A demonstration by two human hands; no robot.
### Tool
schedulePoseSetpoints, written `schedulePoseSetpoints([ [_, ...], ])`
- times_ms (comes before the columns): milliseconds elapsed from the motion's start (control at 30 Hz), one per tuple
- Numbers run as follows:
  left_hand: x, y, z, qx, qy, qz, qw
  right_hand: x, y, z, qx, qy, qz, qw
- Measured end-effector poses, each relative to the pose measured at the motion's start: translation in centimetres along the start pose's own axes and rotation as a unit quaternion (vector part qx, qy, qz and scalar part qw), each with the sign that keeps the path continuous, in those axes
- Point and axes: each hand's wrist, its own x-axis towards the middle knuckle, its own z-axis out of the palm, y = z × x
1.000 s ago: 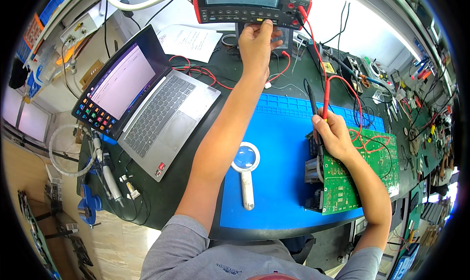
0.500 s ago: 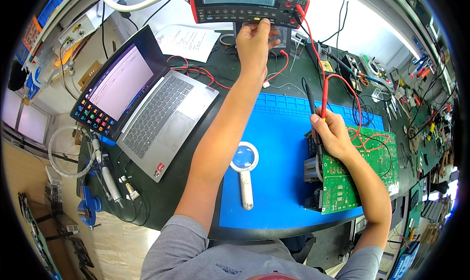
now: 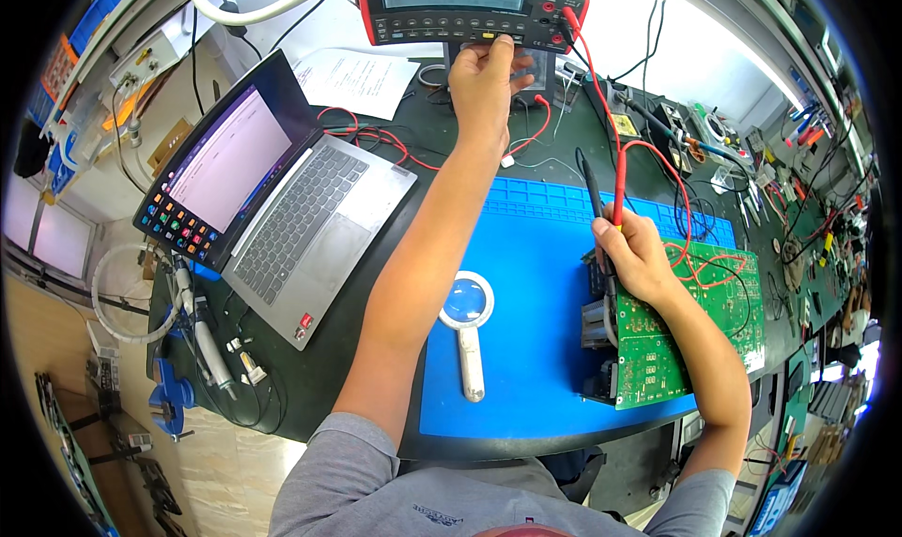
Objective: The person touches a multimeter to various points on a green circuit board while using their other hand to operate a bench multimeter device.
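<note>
A black bench multimeter (image 3: 451, 13) with red ends and a grey display stands at the back. My left hand (image 3: 484, 81) reaches up to it, a fingertip on a button along its lower edge. The other fingers are apart below the case, gripping nothing. In my right hand (image 3: 634, 255) are two test probes: a red probe (image 3: 619, 185) and a black probe (image 3: 590, 182), held together with the fingers closed. That hand is over the left part of a green circuit board (image 3: 658, 358), which has dark components and metal parts along its left side. The probes' lower ends are hard to make out.
A blue work mat (image 3: 526, 349) lies under the board, with a white magnifying glass (image 3: 472, 363) on it. An open laptop (image 3: 301, 217) stands on the left beside paper sheets (image 3: 357, 81). Red leads (image 3: 693, 208) loop near the board. Tools and cables crowd the right side.
The whole view has shifted very slightly. Both hands keep their places, the left at the multimeter's button and the right around the probes.
</note>
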Motion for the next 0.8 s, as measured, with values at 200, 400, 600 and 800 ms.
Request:
schedulePoseSetpoints([
  [200,-0.11,0.23,-0.01,0.004,-0.003,-0.001,1.0,0.03,0.01,-0.04,-0.009,-0.001,-0.005,1.0],
  [400,-0.07,0.19,0.01,0.001,-0.003,-0.002,1.0,0.0,-0.22,-0.07,-0.022,-0.002,-0.003,1.0],
  [600,-0.04,0.19,0.03,0.007,0.0,-0.001,1.0,0.0,-0.22,-0.08,-0.028,-0.004,-0.002,1.0],
  [800,-0.02,0.14,0.08,0.004,0.0,-0.001,1.0,0.04,-0.11,-0.12,-0.033,-0.004,-0.006,0.999],
])
